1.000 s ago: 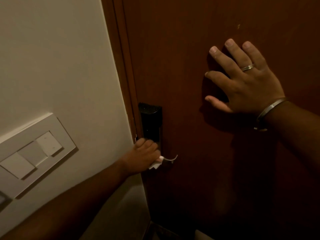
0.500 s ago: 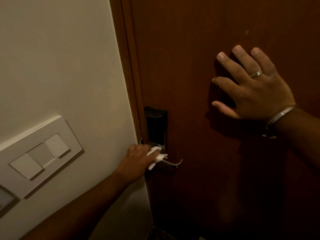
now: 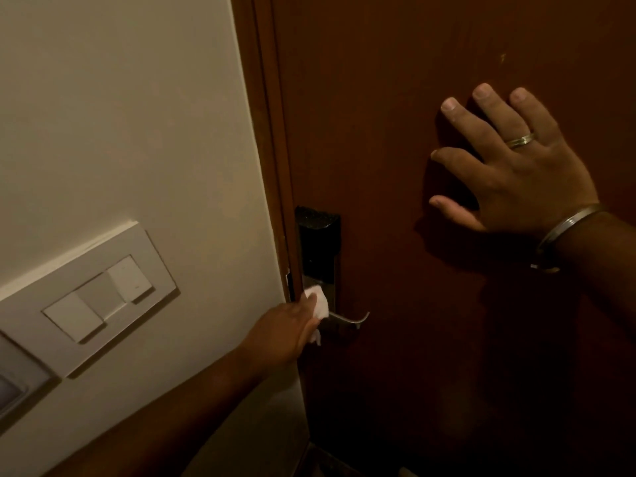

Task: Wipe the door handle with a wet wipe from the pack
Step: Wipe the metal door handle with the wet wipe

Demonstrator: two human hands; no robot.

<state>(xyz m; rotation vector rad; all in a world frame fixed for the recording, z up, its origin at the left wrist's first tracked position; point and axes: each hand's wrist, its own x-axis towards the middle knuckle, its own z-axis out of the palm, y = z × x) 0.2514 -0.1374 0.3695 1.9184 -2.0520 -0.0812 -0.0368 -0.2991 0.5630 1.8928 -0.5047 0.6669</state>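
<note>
Where the curved metal door handle (image 3: 347,319) juts from its black lock plate (image 3: 318,247) at lower centre of the frame, a crumpled white wet wipe (image 3: 318,303) presses against its base, pinched in the left hand (image 3: 287,330). Spread flat and empty, the right hand (image 3: 512,163) rests on the smooth reddish-brown door (image 3: 395,115) at upper right, wearing a ring and metal bangle. No writing is legible.

No text or label can be read anywhere.
</note>
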